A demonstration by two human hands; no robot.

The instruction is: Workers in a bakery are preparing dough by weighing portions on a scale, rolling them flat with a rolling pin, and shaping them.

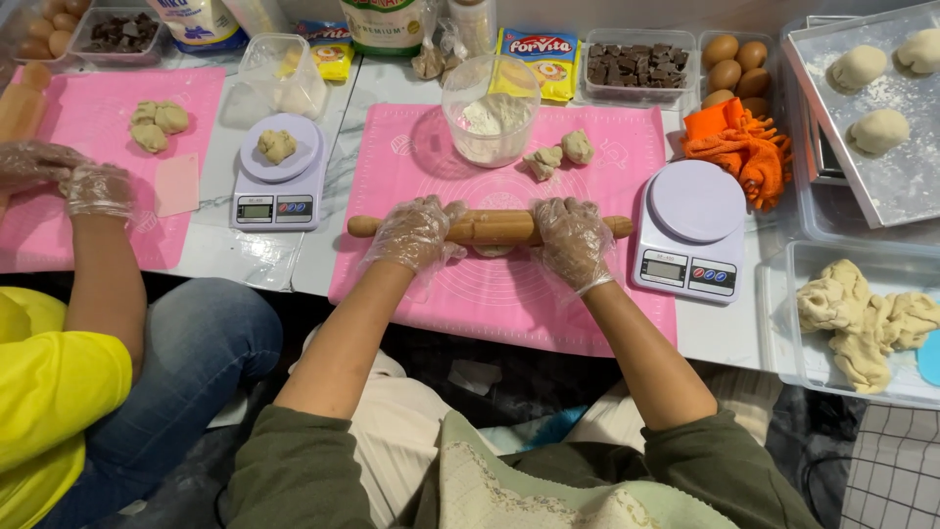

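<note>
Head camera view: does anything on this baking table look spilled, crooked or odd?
Only small things: the orange cloth lies crumpled beside the right scale, and flour dusts the metal tray around its dough balls. Nothing looks spilled or damaged.

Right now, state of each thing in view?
Left hand: gloved, on rolling pin.
Right hand: gloved, on pin.
Dough piece: under pin.
Right scale: empty.
Left scale: dough lump on it.
Flour tub: open, part full.
Tray: three dough balls.

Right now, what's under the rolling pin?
Under the wooden rolling pin a bit of pale dough peeks out at the middle, lying on the pink mat. The left hand and right hand press on the pin, hiding the rest of the dough.
</note>
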